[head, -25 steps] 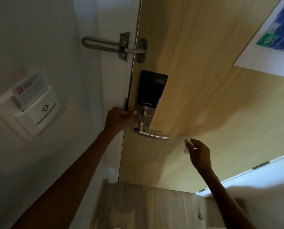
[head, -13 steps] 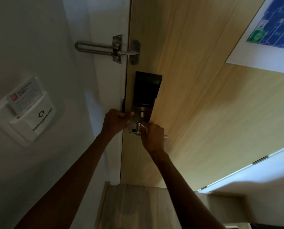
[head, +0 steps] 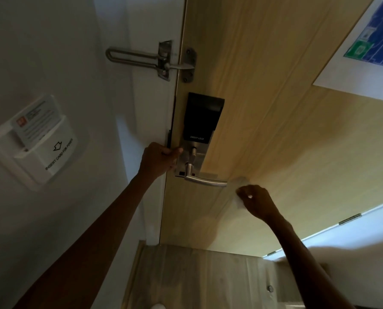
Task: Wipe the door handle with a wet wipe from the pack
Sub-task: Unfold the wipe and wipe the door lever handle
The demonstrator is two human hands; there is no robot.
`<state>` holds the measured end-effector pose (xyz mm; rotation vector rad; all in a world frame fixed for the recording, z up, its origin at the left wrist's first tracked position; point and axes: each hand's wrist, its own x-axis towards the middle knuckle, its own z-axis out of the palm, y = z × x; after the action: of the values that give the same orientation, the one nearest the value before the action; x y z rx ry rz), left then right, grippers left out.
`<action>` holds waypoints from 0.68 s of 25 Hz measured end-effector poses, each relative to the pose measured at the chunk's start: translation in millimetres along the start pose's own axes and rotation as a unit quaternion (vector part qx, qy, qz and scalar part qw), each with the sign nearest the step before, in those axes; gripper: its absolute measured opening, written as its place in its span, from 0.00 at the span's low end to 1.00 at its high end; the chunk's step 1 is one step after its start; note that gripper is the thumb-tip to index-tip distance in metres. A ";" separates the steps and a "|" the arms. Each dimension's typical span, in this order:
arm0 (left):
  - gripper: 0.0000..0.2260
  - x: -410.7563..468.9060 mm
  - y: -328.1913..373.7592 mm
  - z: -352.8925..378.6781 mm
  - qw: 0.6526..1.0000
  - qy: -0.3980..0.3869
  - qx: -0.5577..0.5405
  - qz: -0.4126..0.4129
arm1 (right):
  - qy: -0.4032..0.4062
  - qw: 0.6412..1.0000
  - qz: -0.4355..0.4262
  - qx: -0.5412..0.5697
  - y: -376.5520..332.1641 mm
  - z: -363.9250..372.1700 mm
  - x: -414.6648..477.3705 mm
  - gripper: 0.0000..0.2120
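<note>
Two bare hands reach toward a wooden door (head: 275,108). The silver door handle (head: 205,180) runs left to right, its free tip pointing right. The right hand (head: 258,202) sits just right of and below that tip, fingers pinching what looks like a pale wet wipe (head: 238,200), blurred. The left hand (head: 158,160) curls round the door's edge, left of the handle's pivot. The right hand is nearer the tip, so the wipe would travel leftward along the bar.

The black lock panel (head: 202,118) read "SMART LOCK"; the white card holder (head: 45,152) beside the door read "INSERT CARD FOR POWER".
</note>
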<state>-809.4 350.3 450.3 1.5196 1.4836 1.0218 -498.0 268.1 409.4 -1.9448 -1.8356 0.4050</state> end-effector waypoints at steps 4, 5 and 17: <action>0.20 -0.7 1.3 -2.5 1.000 -0.003 -0.002 -0.009 | 0.059 0.810 0.314 0.491 -31.1 58.1 -35.8 0.11; 0.20 0.3 3.1 -3.3 1.000 -0.002 0.014 -0.006 | 0.027 0.736 0.333 0.588 -50.9 76.2 -39.8 0.11; 0.16 2.5 14.2 -7.0 0.995 0.016 0.095 0.011 | 0.033 0.416 0.348 0.840 -158.3 83.7 -29.9 0.06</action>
<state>-810.4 352.2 466.2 1.6615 1.6272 0.9431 -678.7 252.1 413.5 -0.7836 0.2236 1.5195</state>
